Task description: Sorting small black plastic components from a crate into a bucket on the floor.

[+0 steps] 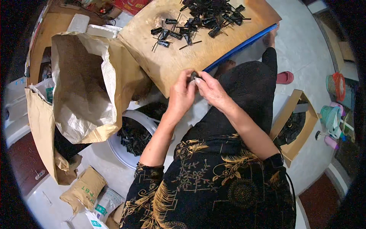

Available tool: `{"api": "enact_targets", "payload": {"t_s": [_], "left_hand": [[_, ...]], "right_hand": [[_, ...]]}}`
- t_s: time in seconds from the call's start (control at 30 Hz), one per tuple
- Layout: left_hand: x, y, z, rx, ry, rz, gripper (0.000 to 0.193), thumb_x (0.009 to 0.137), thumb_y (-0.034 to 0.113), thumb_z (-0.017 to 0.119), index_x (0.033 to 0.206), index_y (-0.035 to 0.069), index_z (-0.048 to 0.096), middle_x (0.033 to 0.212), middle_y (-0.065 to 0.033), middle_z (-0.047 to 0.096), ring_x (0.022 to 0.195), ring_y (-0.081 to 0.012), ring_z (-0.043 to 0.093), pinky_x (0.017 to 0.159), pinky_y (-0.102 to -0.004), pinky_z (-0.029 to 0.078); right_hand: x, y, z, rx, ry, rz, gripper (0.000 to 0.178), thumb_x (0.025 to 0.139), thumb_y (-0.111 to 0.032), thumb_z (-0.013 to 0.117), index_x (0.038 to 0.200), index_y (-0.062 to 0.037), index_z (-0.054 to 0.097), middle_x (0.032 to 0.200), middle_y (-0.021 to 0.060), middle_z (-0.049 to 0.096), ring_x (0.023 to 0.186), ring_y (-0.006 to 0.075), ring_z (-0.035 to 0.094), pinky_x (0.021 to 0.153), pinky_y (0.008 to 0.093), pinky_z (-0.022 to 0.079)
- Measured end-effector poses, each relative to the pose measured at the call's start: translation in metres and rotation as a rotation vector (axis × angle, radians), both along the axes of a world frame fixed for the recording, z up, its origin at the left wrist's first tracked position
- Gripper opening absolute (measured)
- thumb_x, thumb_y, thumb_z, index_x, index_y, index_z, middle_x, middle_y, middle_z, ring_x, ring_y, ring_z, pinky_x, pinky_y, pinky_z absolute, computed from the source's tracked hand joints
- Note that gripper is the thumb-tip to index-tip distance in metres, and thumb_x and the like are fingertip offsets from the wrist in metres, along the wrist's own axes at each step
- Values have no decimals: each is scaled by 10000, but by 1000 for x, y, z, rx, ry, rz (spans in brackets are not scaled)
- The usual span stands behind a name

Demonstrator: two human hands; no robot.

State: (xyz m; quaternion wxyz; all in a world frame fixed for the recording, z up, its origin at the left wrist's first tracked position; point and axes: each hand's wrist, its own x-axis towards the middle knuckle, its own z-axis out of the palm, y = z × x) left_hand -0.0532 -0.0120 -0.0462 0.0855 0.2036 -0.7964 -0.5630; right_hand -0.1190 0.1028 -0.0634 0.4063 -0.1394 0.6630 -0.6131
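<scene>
The fingers (191,81) of the left hand (181,95) and right hand (211,91) pinch together around a small black part (194,74), held at the near edge of the wooden desk (171,61). Farther up the desk lies a heap of black parts (202,19). To the left stands an open paper sack (82,84), with a white basin (126,152) of black pieces below it.

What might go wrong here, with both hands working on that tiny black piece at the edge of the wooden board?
1. The small black plastic part is pinched only by fingertips of the left hand and right hand, off the board's edge; it may slip and drop to the lap or floor.
2. The pile of black plastic parts with thin pins spreads loosely over the tilted wooden board; a nudge might send pieces sliding off.
3. The thin pins may prick fingers.
</scene>
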Motion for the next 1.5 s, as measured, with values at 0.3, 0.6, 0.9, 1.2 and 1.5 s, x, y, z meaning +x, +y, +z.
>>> {"api": "enact_targets", "payload": {"t_s": [0.3, 0.6, 0.9, 1.2, 1.5], "left_hand": [[9, -17, 36, 904, -121, -145, 362, 867, 100, 535, 1196, 29, 403, 864, -131, 614, 669, -191, 621, 561, -225, 499], [3, 1, 62, 462, -246, -325, 419, 849, 72, 547, 1234, 61, 383, 945, -63, 577, 640, -118, 552, 563, -229, 450], [-4, 12, 64, 332, -259, -271, 277, 876, 22, 471, 1134, 49, 373, 777, -67, 546, 655, -130, 557, 581, -243, 473], [0, -2, 47, 319, -209, -308, 242, 877, 89, 517, 1075, 53, 383, 754, -74, 560, 662, -141, 590, 572, -239, 476], [1, 3, 35, -131, -121, -249, 231, 832, -1, 491, 1035, 3, 380, 727, -185, 527, 681, -307, 588, 593, -373, 453]], "right_hand": [[-3, 18, 32, -284, -416, 0, 165, 918, -236, 480, 995, -93, 511, 656, -67, 471, 440, -23, 330, 375, 139, 240], [-2, 31, 32, -493, -302, -25, 148, 897, -244, 528, 888, -96, 514, 599, -69, 439, 430, -16, 309, 369, 148, 224], [3, 32, 20, -375, -71, -34, 245, 948, -276, 397, 864, -68, 493, 610, -57, 398, 500, 23, 333, 431, 183, 284], [8, 21, 12, -298, 91, 27, 204, 945, -203, 409, 902, -24, 500, 646, -25, 429, 588, 51, 410, 535, 213, 376], [7, 10, 1, -109, 309, 29, 158, 932, -152, 422, 854, -26, 476, 622, 3, 424, 569, 82, 406, 516, 254, 376]]}}
